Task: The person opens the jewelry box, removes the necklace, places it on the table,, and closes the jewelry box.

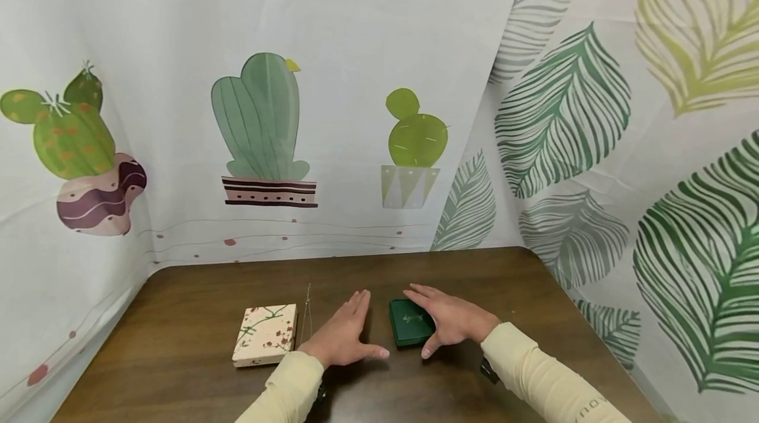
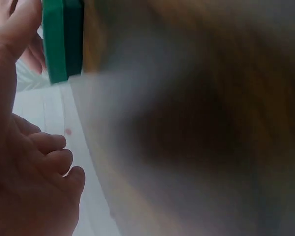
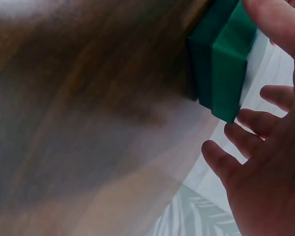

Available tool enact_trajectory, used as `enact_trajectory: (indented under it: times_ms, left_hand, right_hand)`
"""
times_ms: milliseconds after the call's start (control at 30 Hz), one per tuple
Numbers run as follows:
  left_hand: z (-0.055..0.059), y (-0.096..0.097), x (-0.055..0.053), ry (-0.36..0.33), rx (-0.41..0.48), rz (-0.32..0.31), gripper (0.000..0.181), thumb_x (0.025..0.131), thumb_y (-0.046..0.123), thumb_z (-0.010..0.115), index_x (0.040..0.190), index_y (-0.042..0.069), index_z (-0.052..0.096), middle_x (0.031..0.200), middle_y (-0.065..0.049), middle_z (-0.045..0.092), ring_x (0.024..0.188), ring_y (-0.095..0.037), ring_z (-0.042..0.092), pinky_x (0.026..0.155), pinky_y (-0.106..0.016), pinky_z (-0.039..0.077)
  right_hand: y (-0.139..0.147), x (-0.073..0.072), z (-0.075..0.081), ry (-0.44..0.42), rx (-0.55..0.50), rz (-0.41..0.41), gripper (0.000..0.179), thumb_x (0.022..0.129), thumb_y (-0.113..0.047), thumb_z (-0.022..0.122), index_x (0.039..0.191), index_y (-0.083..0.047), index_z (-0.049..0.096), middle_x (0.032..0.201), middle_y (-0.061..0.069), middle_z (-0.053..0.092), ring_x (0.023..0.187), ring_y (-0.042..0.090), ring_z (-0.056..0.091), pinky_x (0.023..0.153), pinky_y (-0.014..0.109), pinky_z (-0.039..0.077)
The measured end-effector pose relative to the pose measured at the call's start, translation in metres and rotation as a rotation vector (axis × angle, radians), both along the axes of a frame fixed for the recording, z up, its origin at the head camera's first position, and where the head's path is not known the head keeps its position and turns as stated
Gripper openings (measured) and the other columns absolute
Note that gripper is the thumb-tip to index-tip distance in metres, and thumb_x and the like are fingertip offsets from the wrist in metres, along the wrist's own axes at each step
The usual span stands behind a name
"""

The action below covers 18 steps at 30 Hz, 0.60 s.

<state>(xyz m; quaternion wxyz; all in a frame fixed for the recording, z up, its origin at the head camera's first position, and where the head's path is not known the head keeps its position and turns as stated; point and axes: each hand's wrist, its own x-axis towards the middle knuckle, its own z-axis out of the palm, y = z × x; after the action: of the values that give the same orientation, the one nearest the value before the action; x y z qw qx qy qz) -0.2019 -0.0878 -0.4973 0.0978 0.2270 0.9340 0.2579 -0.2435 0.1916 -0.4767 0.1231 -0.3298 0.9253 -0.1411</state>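
A small dark green box [image 1: 409, 323] with faint gold lettering on its lid lies on the brown table [image 1: 474, 271]. My right hand [image 1: 449, 317] is at its right side, fingers extended over the far right corner and thumb near the front corner. To the left of the box, my left hand [image 1: 342, 336] is held over the table with fingers straight and thumb pointing toward the box, nothing in its grasp. In the right wrist view the right fingers [image 3: 250, 132] appear spread beside the green box [image 3: 228, 69]. A thin chain [image 1: 307, 317] lies just left of my left hand.
A cream box [image 1: 267, 334] with a branch and red flower print lies left of the chain. Behind the table's far edge hangs a white cloth [image 1: 350, 113] printed with cacti, and a leaf-patterned cloth [image 1: 569, 225] hangs at the right.
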Motion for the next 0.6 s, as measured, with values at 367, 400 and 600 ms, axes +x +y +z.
enact_trajectory:
  times_ms: [367,400,600]
  left_hand:
    - [-0.011,0.033,-0.006,-0.044,0.040,0.010,0.124,0.082,0.056,0.084,0.164,-0.004,0.014,0.172,-0.024,0.021,0.161,-0.038,0.021,0.127,-0.056,0.025]
    - [-0.013,0.034,-0.007,-0.043,0.045,0.014,0.124,0.082,0.056,0.085,0.164,-0.004,0.014,0.171,-0.024,0.022,0.161,-0.038,0.022,0.127,-0.057,0.026]
    - [-0.022,0.042,-0.014,-0.052,0.122,0.036,0.122,0.080,0.051,0.088,0.163,-0.005,0.019,0.168,-0.029,0.027,0.156,-0.047,0.029,0.123,-0.061,0.031]
  right_hand:
    - [0.004,-0.004,-0.014,-0.056,-0.060,-0.035,0.111,0.073,-0.037,0.096,0.161,-0.006,0.036,0.163,0.015,0.042,0.144,0.033,0.050,0.115,0.053,0.045]
    - [0.004,-0.004,-0.015,-0.053,-0.067,-0.035,0.111,0.073,-0.038,0.096,0.160,-0.006,0.036,0.162,0.015,0.043,0.143,0.032,0.051,0.114,0.053,0.046]
    - [0.005,-0.005,-0.018,-0.031,-0.088,-0.038,0.108,0.075,-0.040,0.095,0.160,-0.007,0.037,0.161,0.014,0.045,0.141,0.030,0.052,0.112,0.052,0.047]
